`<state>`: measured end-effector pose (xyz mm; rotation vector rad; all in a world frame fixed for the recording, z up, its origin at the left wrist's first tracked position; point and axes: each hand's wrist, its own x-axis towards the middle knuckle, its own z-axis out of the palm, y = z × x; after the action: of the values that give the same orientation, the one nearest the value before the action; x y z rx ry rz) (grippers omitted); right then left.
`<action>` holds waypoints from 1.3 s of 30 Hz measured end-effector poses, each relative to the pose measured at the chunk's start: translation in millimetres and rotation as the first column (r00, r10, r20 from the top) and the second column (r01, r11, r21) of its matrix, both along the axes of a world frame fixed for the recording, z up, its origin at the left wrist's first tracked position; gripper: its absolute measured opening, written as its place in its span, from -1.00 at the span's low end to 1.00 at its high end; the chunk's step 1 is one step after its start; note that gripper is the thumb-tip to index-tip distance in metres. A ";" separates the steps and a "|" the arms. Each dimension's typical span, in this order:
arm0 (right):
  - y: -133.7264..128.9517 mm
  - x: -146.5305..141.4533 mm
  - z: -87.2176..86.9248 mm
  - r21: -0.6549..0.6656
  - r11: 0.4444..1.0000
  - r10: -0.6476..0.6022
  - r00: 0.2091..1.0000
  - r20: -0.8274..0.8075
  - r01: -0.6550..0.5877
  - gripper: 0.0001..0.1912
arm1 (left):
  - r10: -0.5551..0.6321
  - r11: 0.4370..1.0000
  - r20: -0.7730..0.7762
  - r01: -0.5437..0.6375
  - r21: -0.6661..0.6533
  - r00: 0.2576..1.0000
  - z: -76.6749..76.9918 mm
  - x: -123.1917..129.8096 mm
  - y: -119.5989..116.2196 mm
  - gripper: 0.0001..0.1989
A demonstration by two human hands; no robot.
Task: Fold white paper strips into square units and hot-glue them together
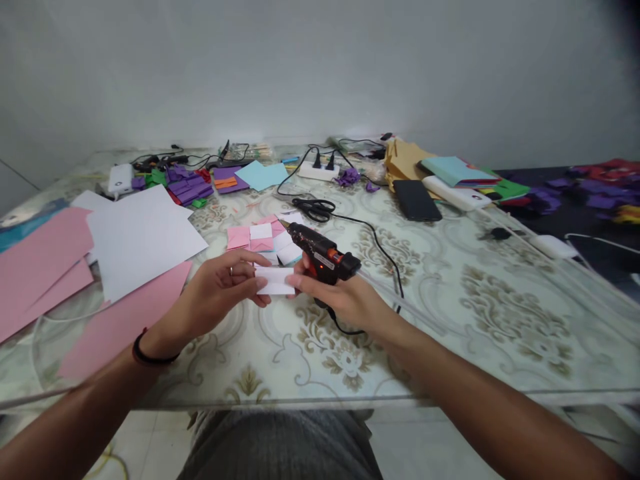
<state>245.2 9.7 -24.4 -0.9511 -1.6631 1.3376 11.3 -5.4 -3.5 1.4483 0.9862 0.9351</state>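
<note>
Head view: left fingers (249,287), right fingers (306,285) pinched on white paper (276,281).

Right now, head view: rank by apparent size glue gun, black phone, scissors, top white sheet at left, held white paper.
1. Top white sheet
2. Glue gun
3. Black phone
Last, unranked: scissors and held white paper look close, and the paper is nearer and partly covered.

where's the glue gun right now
In the head view, the glue gun is near the centre, in the right hand, just right of the white paper piece and near the small pink and white papers.
</note>
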 end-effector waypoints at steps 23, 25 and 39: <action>-0.4 -5.2 -1.7 -0.134 0.988 0.058 0.986 -0.155 -0.080 -0.69 | 0.109 0.861 -0.197 0.007 0.509 0.974 -10.1 -0.1 -2.8 -0.74; -0.5 -7.4 -1.6 -0.140 0.986 0.069 0.986 -0.150 -0.090 -0.66 | 0.241 0.770 -0.322 0.022 0.638 0.916 -10.1 1.8 -4.6 -0.72; -3.8 -15.1 -1.0 -0.167 0.986 -0.008 0.997 -0.075 -0.005 -0.65 | 0.299 0.728 -0.491 0.137 0.672 0.819 -7.4 4.0 -5.9 -0.52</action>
<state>230.1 5.8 -25.3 -0.9849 -1.5109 1.5122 15.2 -11.4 -10.8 2.4495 1.2085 1.0044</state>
